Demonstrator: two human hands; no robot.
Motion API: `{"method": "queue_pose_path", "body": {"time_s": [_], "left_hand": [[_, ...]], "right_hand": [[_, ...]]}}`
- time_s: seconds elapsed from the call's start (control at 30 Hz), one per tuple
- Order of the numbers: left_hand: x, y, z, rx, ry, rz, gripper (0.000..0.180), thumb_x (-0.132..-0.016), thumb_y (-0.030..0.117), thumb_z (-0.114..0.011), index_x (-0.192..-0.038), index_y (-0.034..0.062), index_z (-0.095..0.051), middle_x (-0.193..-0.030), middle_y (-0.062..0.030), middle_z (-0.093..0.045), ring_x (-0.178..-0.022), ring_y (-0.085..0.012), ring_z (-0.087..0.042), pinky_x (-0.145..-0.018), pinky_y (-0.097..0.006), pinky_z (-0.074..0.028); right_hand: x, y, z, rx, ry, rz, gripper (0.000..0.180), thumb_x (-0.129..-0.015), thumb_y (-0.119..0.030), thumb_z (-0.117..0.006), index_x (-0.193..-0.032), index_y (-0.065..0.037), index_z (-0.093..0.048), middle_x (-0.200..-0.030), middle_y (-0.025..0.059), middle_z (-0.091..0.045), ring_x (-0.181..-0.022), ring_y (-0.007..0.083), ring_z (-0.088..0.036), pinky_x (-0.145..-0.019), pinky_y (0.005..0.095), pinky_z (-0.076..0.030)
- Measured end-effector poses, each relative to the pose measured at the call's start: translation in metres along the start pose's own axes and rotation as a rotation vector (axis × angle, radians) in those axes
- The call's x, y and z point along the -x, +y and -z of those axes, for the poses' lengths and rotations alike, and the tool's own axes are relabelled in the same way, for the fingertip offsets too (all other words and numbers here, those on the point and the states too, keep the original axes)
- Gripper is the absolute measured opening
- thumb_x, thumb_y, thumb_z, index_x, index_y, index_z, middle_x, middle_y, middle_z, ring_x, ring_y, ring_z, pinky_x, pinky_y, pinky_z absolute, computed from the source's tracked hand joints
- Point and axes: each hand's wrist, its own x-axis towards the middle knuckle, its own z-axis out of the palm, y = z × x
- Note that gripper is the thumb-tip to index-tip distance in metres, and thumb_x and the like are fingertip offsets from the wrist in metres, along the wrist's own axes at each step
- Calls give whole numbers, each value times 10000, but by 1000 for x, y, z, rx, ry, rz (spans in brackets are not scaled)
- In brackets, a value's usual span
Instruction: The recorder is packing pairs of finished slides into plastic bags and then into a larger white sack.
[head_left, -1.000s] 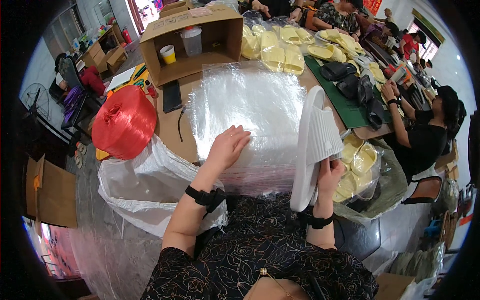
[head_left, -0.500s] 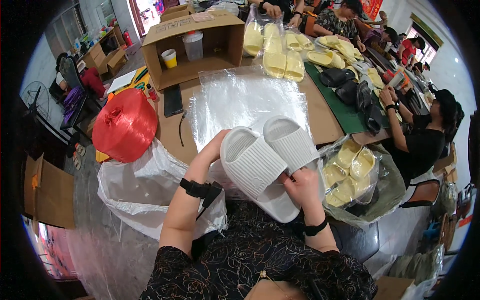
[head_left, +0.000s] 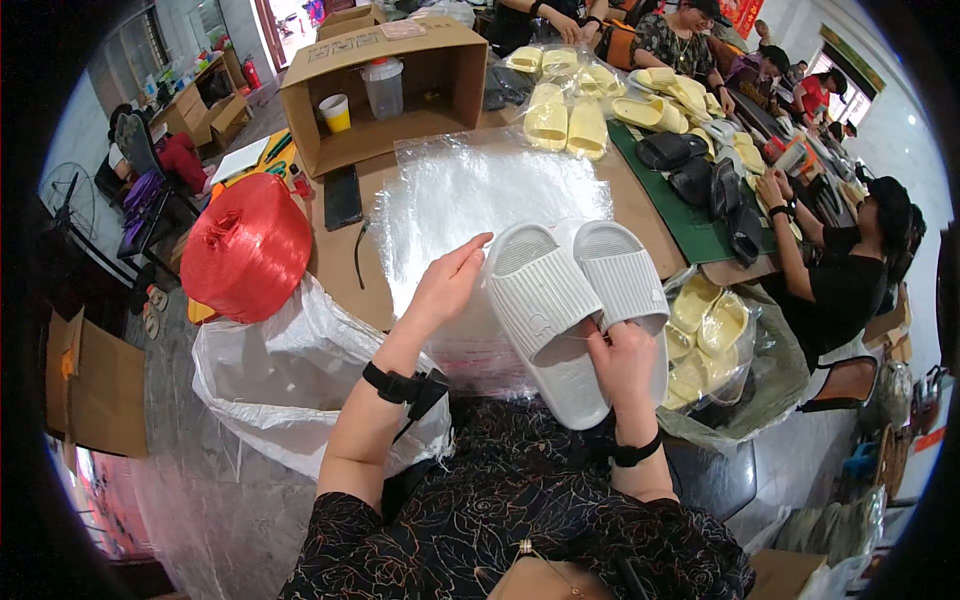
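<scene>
A pair of light grey slide sandals point(head_left: 545, 300) is held up over the near edge of the table, soles down and straps facing up. My right hand point(head_left: 628, 358) grips them at the inner edges, its thumb side near a thin strand between the two straps. My left hand point(head_left: 447, 285) is just left of the sandals, fingers stretched out and apart from them, holding nothing. Beneath and beyond the sandals lies a stack of clear plastic bags point(head_left: 490, 190), spread flat on the brown table covering.
A red twine roll point(head_left: 247, 248) and white sack point(head_left: 310, 370) stand at left. A cardboard box point(head_left: 380, 95) with cups sits behind a phone point(head_left: 343, 198). Bagged yellow slides point(head_left: 715, 325) fill a sack at right. Black slides point(head_left: 690, 170) lie near co-workers.
My left hand has let go of the sandals and come out from behind them. My right hand has shifted them a little to the right. At the back, a bag of yellow slides has been lowered.
</scene>
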Motion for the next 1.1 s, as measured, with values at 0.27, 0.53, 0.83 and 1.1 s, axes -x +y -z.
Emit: {"method": "queue_pose_path", "body": {"time_s": [0.27, 0.53, 0.83, 1.1], "left_hand": [[0, 11, -6, 116, 17, 153, 432, -1057, 236, -411, -1401, -12, -493, -1415, -133, -538, -1280, -197, -513, -1085, -300, -372], [11, 28, -7, 38, 119, -112, 396, -1015, 224, -443, -1351, 47, -557, -1357, -199, -569, -1279, -322, -522, -1071, -369, -389], [24, 42, -15, -547, -61, -462, 392, -987, 193, -458, -1353, 109, -567, -1539, -138, -384, -1443, -390, -277, -1179, -508, -220], [29, 46, -13, -428, -172, -437, 405, -995, 190, -447, -1385, 126, -537, -1527, -105, -414, -1452, -368, -281, -1192, -538, -164]], "right_hand": [[5, -3, 7, -17, -26, 59, 271, -811, -252, -717, -716, -11, -637, -646, 181, -607, -625, 377, -612, -582, 472, -477], [4, 1, 9, 8, -94, 3, 276, -824, -275, -703, -729, -29, -626, -695, 159, -623, -658, 364, -625, -598, 479, -488], [7, -16, -6, -33, -186, 74, 318, -855, -300, -684, -697, -33, -614, -684, 170, -617, -661, 366, -626, -599, 483, -485], [-1, 1, -16, 0, -117, -48, 341, -856, -311, -684, -689, -20, -623, -676, 186, -618, -648, 390, -622, -598, 488, -478]]}}
